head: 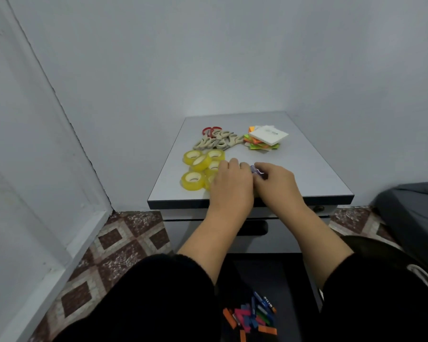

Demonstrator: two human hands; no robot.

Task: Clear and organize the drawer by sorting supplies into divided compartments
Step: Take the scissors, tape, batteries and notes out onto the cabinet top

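Observation:
On top of a grey cabinet (307, 166) lie several yellow tape rolls (195, 169), a heap of scissors (218, 141) behind them, and a stack of sticky notes (266, 139) at the back right. My left hand (229, 183) rests knuckles-up beside the tape rolls, and what its fingers do is hidden. My right hand (274, 181) pinches a small purple item (257, 172) against the left hand. Below, in my lap, lies a pile of small coloured boxes and pens (251, 314).
A closed drawer front with a dark handle (253, 228) sits below the cabinet top. Grey walls close in at the back and left. A dark seat or bag (415, 218) stands at the right. Patterned floor tiles show at both sides.

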